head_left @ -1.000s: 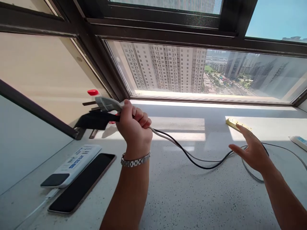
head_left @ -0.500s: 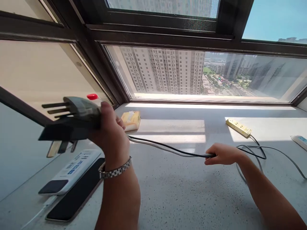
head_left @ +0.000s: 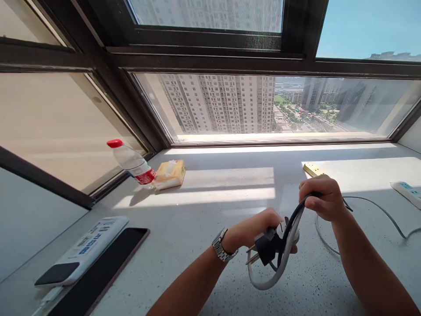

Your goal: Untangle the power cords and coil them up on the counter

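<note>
My left hand (head_left: 251, 229), with a metal watch on the wrist, is closed around two power plugs in the lower middle. The black plug (head_left: 267, 248) has its prongs pointing left; the white plug (head_left: 294, 236) is partly hidden behind the cords and my fingers. A black cord and a grey-white cord (head_left: 283, 267) loop below the plugs and rise to my right hand (head_left: 324, 197). That hand pinches both cords together between thumb and fingers, just above and right of my left hand.
A yellow power strip (head_left: 312, 170) lies behind my right hand, partly covered by it. A white power strip (head_left: 408, 193) is at the far right. On the left are a power bank (head_left: 88, 243), a phone (head_left: 112, 267), a bottle (head_left: 134, 164) and a tissue pack (head_left: 171, 174). Windows border the counter.
My left hand has swung right and down with the plugs, from the left side to the middle. My right hand has risen slightly rightward, and the cords now bend in a loop.
</note>
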`<action>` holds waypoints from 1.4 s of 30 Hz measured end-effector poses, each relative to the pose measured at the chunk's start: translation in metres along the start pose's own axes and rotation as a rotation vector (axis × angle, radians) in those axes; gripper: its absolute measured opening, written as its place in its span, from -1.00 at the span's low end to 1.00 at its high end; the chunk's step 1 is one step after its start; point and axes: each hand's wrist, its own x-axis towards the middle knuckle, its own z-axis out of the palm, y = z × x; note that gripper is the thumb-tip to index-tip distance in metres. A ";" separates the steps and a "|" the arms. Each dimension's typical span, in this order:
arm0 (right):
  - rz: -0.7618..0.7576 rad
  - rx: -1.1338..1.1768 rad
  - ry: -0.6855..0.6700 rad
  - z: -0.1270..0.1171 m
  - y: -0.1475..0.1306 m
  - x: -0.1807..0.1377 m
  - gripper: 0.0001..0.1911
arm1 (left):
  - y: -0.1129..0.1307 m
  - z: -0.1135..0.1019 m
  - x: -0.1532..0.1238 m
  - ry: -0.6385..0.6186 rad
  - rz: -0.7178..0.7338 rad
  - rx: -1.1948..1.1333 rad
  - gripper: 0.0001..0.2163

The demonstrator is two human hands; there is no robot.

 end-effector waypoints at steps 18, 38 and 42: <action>0.856 -0.163 -0.717 0.025 0.066 -0.009 -0.60 | 0.035 -0.036 -0.037 0.562 0.522 -0.455 -0.57; 0.702 -0.378 -0.745 0.011 0.017 -0.005 -0.72 | 0.013 -0.107 -0.070 1.455 0.188 0.061 -0.58; 0.652 -0.477 -0.706 0.006 0.002 -0.008 -0.73 | -0.001 -0.108 -0.060 1.430 0.214 0.085 -0.58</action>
